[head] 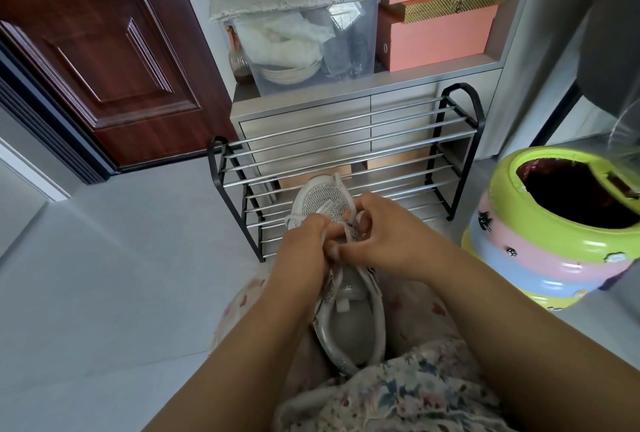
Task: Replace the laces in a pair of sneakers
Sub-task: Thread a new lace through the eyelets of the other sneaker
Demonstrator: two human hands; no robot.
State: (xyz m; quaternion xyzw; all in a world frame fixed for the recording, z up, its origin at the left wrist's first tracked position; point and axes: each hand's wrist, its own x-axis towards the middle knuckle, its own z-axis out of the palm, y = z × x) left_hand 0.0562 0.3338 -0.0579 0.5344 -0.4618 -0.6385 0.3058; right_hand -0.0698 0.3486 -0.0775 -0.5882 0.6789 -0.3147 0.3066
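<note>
A white sneaker [346, 296] lies on the person's lap, toe pointing away toward a metal shoe rack [346, 161]. The left hand [304, 244] and the right hand [384, 234] meet over its eyelets, fingers curled and pinching the white lace [349, 204]. A colourful ringed bin [554, 223] stands to the right on the floor.

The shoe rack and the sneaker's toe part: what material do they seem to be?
The black-framed shoe rack with silver bars: probably metal, since the bars gleam like polished tube and the end frames look painted. The white sneaker: its toe looks like woven mesh, with small sparkling studs nearer the tongue.
</note>
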